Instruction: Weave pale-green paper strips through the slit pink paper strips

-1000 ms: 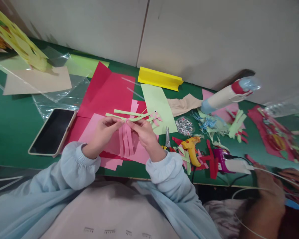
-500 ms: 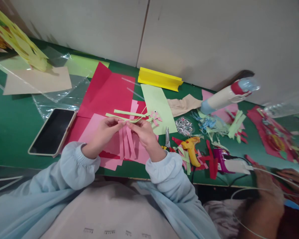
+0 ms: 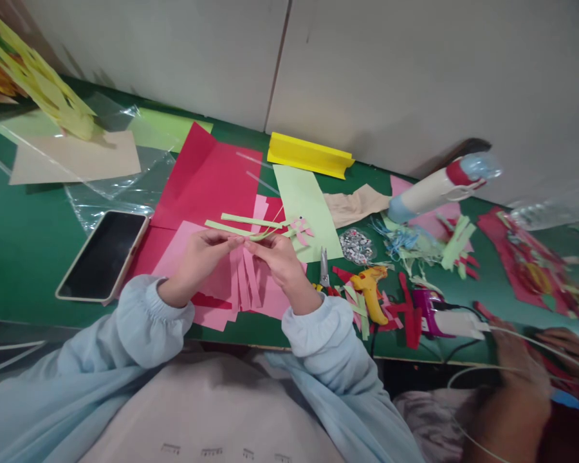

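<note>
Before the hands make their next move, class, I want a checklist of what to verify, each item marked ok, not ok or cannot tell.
1. Pink strips held by both hands: ok; left hand and right hand pinch them at the upper end.
2. Green strips free of the hands: cannot tell; the lower one runs behind them.
3. Scissors out of the hands: ok; they lie to the right of the right hand.
4. Glue gun clear of paper scraps: not ok; it lies among them.
5. Glue gun cool: cannot tell.
6. Phone apart from the left hand: ok.
</note>
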`<control>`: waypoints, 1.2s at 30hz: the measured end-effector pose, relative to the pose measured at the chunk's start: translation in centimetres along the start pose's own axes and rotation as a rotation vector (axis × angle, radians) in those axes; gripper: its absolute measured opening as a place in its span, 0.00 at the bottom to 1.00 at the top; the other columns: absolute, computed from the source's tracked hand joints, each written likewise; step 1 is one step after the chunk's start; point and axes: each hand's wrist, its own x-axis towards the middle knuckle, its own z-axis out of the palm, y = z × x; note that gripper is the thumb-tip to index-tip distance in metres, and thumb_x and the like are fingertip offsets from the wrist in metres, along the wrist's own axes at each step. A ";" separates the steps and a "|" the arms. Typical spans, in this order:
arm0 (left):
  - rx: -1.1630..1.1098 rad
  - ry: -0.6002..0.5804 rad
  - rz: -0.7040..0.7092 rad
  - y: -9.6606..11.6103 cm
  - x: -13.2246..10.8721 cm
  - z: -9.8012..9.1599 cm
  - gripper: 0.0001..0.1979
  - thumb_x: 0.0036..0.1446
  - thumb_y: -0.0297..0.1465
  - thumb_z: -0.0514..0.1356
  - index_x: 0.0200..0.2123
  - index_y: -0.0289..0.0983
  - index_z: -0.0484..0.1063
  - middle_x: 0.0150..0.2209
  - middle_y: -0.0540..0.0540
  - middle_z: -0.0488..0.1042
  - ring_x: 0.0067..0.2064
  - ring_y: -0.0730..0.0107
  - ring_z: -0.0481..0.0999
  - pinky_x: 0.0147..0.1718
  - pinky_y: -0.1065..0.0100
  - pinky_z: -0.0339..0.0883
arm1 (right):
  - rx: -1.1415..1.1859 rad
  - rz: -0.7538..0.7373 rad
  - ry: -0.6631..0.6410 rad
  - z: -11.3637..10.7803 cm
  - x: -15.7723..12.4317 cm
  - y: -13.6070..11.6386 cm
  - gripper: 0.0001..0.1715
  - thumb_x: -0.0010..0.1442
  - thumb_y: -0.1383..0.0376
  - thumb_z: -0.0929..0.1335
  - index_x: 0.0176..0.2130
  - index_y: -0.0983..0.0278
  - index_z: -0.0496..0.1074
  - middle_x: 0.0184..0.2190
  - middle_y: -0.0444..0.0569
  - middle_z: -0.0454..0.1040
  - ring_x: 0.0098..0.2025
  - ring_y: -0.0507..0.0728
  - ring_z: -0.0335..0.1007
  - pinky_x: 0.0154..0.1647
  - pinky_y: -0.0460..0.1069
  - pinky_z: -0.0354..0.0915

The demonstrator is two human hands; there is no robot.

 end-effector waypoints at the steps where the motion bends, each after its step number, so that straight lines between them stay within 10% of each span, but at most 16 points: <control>1: 0.003 -0.002 0.013 0.1 -0.1 0.0 0.11 0.48 0.40 0.72 0.30 0.39 0.82 0.31 0.45 0.82 0.35 0.66 0.78 0.35 0.69 0.70 | 0.002 0.006 -0.003 0.1 0.0 -0.1 0.17 0.43 0.57 0.80 0.32 0.61 0.81 0.31 0.46 0.80 0.36 0.54 0.75 0.40 0.50 0.70; 10: -0.036 -0.096 -0.012 0.7 0.5 -1.3 0.11 0.49 0.37 0.70 0.22 0.38 0.75 0.22 0.51 0.70 0.24 0.75 0.66 0.25 0.72 0.60 | -0.377 0.117 -0.189 -2.1 -0.3 -1.8 0.11 0.48 0.72 0.73 0.35 0.65 0.81 0.34 0.50 0.82 0.39 0.56 0.78 0.44 0.52 0.70; 19: -0.012 -0.754 -0.102 2.3 0.1 -2.2 0.08 0.44 0.35 0.71 0.21 0.37 0.78 0.19 0.49 0.71 0.21 0.75 0.64 0.23 0.71 0.59 | -1.033 -0.263 0.251 -3.4 0.8 -1.9 0.08 0.60 0.67 0.69 0.39 0.64 0.79 0.38 0.52 0.80 0.37 0.57 0.73 0.42 0.53 0.66; 28: 0.052 -0.525 -0.206 0.5 0.8 -2.5 0.13 0.47 0.40 0.72 0.27 0.36 0.80 0.27 0.47 0.76 0.27 0.74 0.70 0.26 0.71 0.63 | -1.237 -0.301 0.100 -2.8 1.2 -1.5 0.05 0.60 0.67 0.71 0.37 0.65 0.78 0.38 0.53 0.78 0.45 0.60 0.71 0.49 0.54 0.64; 36: 0.097 -0.447 -0.275 0.2 1.0 -2.6 0.15 0.48 0.43 0.72 0.29 0.36 0.80 0.19 0.53 0.67 0.20 0.82 0.57 0.19 0.75 0.51 | -0.745 -0.235 0.228 -3.5 0.9 -1.9 0.10 0.54 0.65 0.72 0.38 0.63 0.78 0.35 0.48 0.80 0.33 0.54 0.73 0.39 0.51 0.69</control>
